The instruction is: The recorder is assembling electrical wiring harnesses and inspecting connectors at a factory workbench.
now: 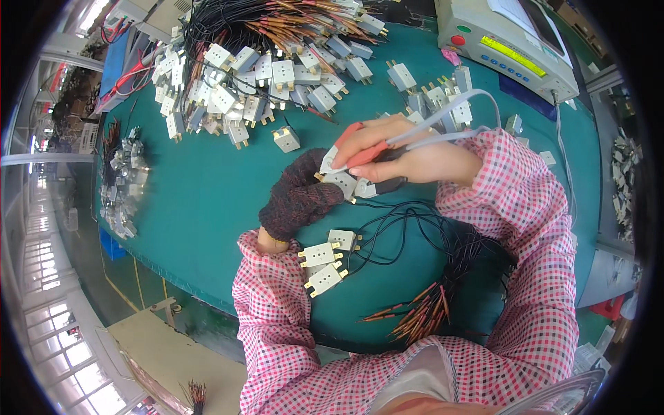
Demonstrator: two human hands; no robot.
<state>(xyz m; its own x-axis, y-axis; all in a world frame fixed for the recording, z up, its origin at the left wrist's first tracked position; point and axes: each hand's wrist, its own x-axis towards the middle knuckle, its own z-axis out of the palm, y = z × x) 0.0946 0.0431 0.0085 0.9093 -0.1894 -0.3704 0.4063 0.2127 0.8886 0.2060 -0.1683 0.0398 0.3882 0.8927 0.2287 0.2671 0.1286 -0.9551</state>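
Note:
My left hand (pixel 301 190), in a dark knitted glove, grips a small white plastic block (pixel 341 183) with brass tabs. My right hand (pixel 394 149) pinches a red-handled test clip (pixel 366 155) whose metal jaws meet the block; whether they bite on a tab is hard to see. Beside it, a black-handled test clip (pixel 387 186) also lies against the block, below my right fingers. Grey leads (pixel 453 104) run back from the clips over my right wrist. Below my hands, several similar wired blocks (pixel 319 254) lie grouped on the green mat (pixel 200 200).
A large heap of blocks (pixel 225 97) with black wires fills the back left. A smaller group (pixel 443 97) lies at the back right, near a tester (pixel 508 52) with a lit yellow-green display. Black wires with orange-brown ends (pixel 422 311) lie before me. More parts (pixel 124 183) line the left edge.

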